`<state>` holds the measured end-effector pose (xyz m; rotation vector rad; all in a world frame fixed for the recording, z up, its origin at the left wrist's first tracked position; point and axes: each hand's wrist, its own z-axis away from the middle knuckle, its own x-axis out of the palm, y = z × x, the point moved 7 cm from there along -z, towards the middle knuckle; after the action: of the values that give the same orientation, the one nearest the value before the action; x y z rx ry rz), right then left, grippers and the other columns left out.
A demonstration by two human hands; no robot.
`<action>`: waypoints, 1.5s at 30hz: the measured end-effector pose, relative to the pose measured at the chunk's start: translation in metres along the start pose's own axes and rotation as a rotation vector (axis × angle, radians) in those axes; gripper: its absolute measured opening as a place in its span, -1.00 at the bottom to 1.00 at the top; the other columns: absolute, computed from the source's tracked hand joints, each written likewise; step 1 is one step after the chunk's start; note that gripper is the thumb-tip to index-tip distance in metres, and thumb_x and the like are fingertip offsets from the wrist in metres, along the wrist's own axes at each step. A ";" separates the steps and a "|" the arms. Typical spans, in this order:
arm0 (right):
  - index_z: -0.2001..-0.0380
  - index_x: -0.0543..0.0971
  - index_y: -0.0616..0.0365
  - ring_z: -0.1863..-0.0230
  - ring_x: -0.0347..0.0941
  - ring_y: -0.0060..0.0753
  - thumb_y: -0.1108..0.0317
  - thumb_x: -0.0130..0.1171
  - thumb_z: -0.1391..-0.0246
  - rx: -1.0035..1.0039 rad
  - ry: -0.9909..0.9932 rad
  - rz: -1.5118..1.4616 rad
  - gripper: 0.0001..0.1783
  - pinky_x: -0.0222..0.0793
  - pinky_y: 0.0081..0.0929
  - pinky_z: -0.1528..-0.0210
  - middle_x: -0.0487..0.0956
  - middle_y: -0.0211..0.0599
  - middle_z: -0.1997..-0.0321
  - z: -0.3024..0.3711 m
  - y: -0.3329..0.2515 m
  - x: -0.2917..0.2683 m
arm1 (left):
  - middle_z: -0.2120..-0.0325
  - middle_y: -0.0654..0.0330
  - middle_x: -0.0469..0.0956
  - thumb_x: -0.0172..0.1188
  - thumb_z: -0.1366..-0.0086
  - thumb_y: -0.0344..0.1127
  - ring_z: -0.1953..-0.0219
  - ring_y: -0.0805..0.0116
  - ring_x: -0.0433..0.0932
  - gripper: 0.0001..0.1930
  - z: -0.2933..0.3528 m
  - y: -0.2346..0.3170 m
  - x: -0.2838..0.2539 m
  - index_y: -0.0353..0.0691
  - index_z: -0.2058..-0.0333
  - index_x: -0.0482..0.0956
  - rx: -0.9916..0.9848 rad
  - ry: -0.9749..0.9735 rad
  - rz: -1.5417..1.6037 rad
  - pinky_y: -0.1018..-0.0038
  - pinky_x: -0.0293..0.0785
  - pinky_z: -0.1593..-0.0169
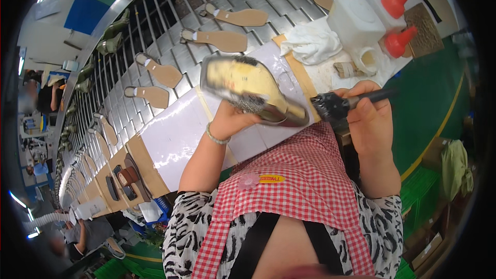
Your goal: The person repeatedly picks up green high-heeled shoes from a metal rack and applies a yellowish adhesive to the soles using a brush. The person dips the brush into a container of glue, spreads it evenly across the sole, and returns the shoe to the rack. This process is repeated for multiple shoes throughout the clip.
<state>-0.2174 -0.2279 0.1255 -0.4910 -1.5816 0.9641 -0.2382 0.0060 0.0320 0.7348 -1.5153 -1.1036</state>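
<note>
My left hand (235, 119) holds a shoe (248, 80) from below, with its pale yellow underside turned up and its toe pointing to the far left. Dark, rough-looking patches run along the edge of that underside; the toe end is slightly blurred. In my right hand (368, 104) is a black-handled brush (333, 106), gripped between fingers and thumb. Its dark bristle head is just right of the shoe's heel end, seemingly apart from it. Most of my left fingers are hidden beneath the shoe.
Tan soles (219, 40) lie in rows on the metal slatted conveyor (170, 18). White plastic bottles with red caps (356, 18), a white cloth (312, 44) and an open pot (368, 61) stand at the far right. Dark brushes or blocks (126, 175) rest on cardboard at left.
</note>
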 end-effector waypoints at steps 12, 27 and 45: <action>0.28 0.53 0.28 0.15 0.51 -0.44 0.57 0.31 0.03 -0.118 -0.084 0.322 -0.78 0.40 -0.57 0.08 0.58 -0.13 0.15 0.000 0.019 0.025 | -0.03 0.08 0.45 0.57 0.29 0.17 -0.05 0.30 0.42 0.11 0.001 -0.016 0.042 -0.37 -0.17 0.28 -0.280 -0.458 0.037 0.39 0.38 -0.09; 0.35 0.57 0.28 0.20 0.51 -0.33 0.57 0.31 0.09 -0.298 -0.306 0.651 -0.82 0.39 -0.46 0.11 0.58 -0.03 0.26 0.004 -0.002 0.033 | -0.10 0.14 0.39 0.53 0.30 0.28 -0.13 0.36 0.34 0.15 -0.002 -0.032 0.043 -0.36 -0.18 0.28 -0.340 -0.469 0.013 0.42 0.28 -0.17; 0.35 0.58 0.27 0.30 0.56 -0.37 0.35 0.37 0.11 -0.178 0.395 1.357 -0.73 0.39 -0.45 0.23 0.63 -0.23 0.40 -0.053 -0.074 -0.153 | -0.04 -0.10 0.40 0.04 0.22 0.68 0.40 0.25 0.57 0.29 0.005 -0.028 -0.012 -0.42 -0.21 0.14 -0.046 0.092 0.197 0.46 0.56 0.57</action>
<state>-0.1147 -0.3694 0.0920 -1.8739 -0.8294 1.5426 -0.2427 0.0075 0.0010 0.5837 -1.4455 -0.9417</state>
